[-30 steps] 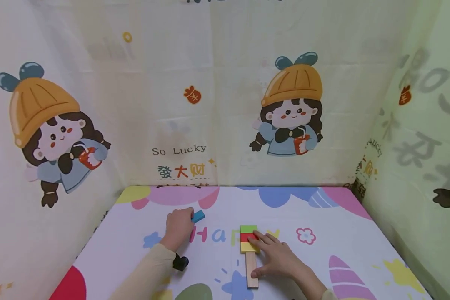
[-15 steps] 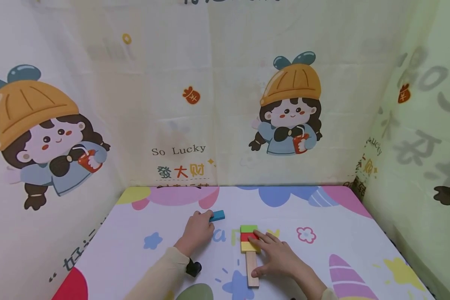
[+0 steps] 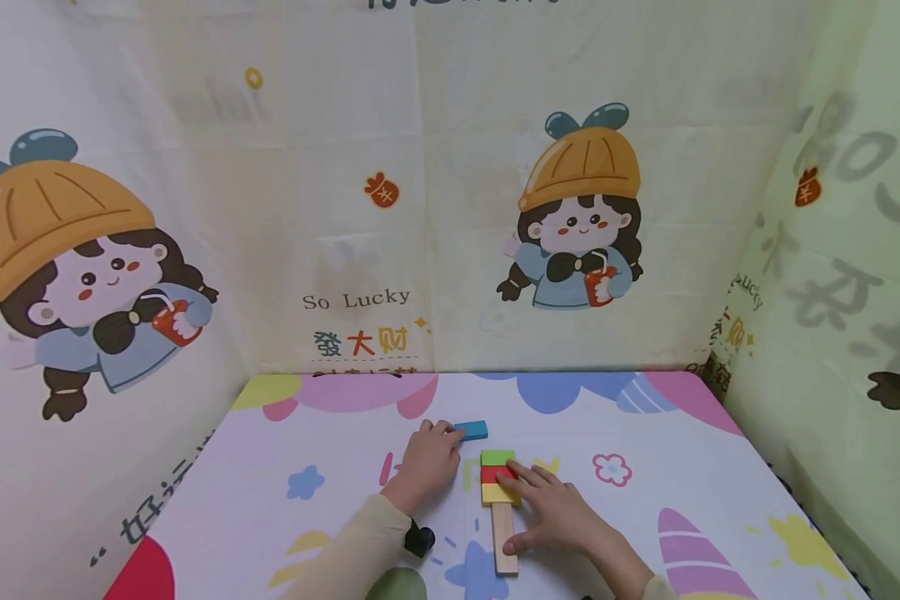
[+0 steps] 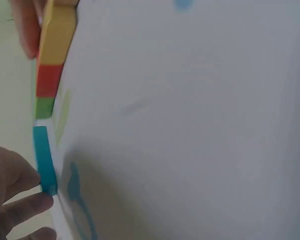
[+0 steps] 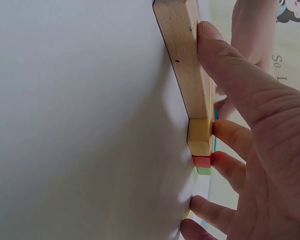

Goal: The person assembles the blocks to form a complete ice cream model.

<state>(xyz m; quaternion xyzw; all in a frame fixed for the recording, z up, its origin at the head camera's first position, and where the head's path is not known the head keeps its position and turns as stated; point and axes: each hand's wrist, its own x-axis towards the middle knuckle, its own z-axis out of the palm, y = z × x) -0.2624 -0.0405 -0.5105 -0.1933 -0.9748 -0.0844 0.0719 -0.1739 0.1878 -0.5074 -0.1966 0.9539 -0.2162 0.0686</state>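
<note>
My left hand (image 3: 431, 458) pinches the left end of a flat blue block (image 3: 474, 430), just beyond the row of blocks. In the left wrist view the blue block (image 4: 45, 160) lies near the green block (image 4: 44, 107), with a small gap between. Green (image 3: 498, 457), red (image 3: 489, 475) and yellow (image 3: 495, 496) blocks lie touching in a row, with a long plain wooden block (image 3: 504, 542) reaching toward me from the yellow one. My right hand (image 3: 558, 508) rests on this row with fingers spread: fingertips on the red and yellow blocks, thumb (image 5: 210, 31) on the wooden one.
The tabletop (image 3: 345, 454) is covered with a white printed cloth showing letters, stars and a flower. Patterned curtains (image 3: 457, 250) hang at the back and along both sides. A black wrist camera (image 3: 420, 539) sits at my left sleeve.
My left hand has carried the blue block rightward across the table, from left of the row to just behind the green block. My right hand and the other blocks have stayed put.
</note>
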